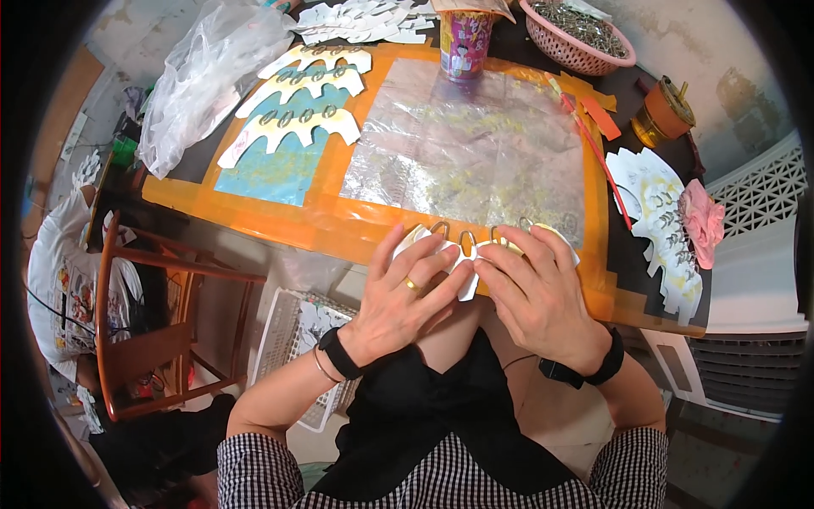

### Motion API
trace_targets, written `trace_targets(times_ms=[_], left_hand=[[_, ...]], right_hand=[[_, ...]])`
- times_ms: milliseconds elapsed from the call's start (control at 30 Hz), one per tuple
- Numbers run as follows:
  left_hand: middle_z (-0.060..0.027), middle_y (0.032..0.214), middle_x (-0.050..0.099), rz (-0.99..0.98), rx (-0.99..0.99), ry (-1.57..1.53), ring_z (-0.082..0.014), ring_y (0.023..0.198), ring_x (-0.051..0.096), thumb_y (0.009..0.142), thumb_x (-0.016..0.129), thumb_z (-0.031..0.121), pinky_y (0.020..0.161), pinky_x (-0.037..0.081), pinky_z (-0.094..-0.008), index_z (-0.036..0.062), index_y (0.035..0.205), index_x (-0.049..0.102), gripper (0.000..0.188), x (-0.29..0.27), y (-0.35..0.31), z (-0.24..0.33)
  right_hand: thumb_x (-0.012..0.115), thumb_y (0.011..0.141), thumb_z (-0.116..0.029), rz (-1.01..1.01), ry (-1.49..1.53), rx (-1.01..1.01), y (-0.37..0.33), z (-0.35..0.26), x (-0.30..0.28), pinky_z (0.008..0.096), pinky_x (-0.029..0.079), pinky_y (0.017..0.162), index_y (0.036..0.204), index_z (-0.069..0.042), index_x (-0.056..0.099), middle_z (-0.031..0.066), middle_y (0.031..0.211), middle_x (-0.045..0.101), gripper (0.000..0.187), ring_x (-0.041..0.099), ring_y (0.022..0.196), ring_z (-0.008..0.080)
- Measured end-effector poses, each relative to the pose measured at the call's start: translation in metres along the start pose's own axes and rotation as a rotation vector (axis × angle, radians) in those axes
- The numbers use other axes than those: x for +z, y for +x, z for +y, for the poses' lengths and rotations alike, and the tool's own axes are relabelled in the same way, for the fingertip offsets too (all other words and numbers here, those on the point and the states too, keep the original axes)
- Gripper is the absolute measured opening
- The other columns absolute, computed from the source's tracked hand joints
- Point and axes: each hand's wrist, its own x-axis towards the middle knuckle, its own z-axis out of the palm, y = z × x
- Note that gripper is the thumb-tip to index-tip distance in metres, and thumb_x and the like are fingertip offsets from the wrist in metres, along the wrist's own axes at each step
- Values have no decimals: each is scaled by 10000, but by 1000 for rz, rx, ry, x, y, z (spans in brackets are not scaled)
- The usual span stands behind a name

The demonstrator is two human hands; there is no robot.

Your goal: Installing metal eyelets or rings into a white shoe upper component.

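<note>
Both my hands hold a white scalloped paper piece [468, 287] at the table's near edge. Curved metal loops [467, 242] stand along its far side. My left hand [405, 293] grips its left half with bent fingers; a thumb presses near the middle. My right hand [538, 293] pinches the right half, its fingertips close to the loops. Much of the piece is hidden beneath my fingers. Beyond my left hand, several similar pieces with yellow smears and metal loops [292, 134] lie in rows, partly over a blue sheet [263, 180].
Clear plastic, orange-taped, covers the table [475, 153]. Around it are a plastic bag [208, 81], white pieces [365, 21], a purple cup [465, 47], a pink basket of metal parts [585, 66], an amber jar [664, 114], overlapping finished-looking pieces [649, 216] and a pink cloth [704, 222]. Left: a chair [144, 339], another person [64, 263].
</note>
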Motion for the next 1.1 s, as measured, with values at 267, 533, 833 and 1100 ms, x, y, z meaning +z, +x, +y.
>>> trace_targets(times_ms=[267, 533, 833, 1100], left_hand=[[-16, 1226, 640, 81, -58, 27, -303, 1280, 574, 750, 813, 175, 1200, 323, -584, 229, 1175, 710, 441, 3, 1, 3], [-29, 1245, 644, 59, -62, -14, -332, 1307, 548, 719, 843, 194, 1211, 287, -629, 213, 1221, 693, 525, -2, 3, 6], [-82, 1474, 485, 140, -95, 24, -356, 1456, 356, 772, 858, 279, 1224, 225, -637, 244, 1349, 666, 609, 1, -9, 14], [-74, 1538, 420, 122, -107, 39, -352, 1474, 312, 845, 815, 285, 1231, 227, -606, 218, 1487, 554, 697, 8, -22, 21]], right_hand=[[740, 773, -83, -1, 33, 37, 3, 4, 4, 516, 393, 1120, 1130, -37, 681, 84, 1249, 625, 365, 523, 1308, 298], [719, 836, -89, 29, 195, 130, 0, 8, -3, 517, 371, 1121, 1184, -65, 704, 130, 1351, 536, 349, 443, 1344, 374], [740, 892, -178, 110, 233, 255, 10, 10, 11, 473, 356, 1103, 1227, -59, 692, 139, 1308, 549, 359, 459, 1323, 355], [762, 871, -183, 136, 302, 258, 20, 6, 9, 435, 369, 1030, 1079, -74, 683, 81, 1176, 602, 248, 508, 1240, 293]])
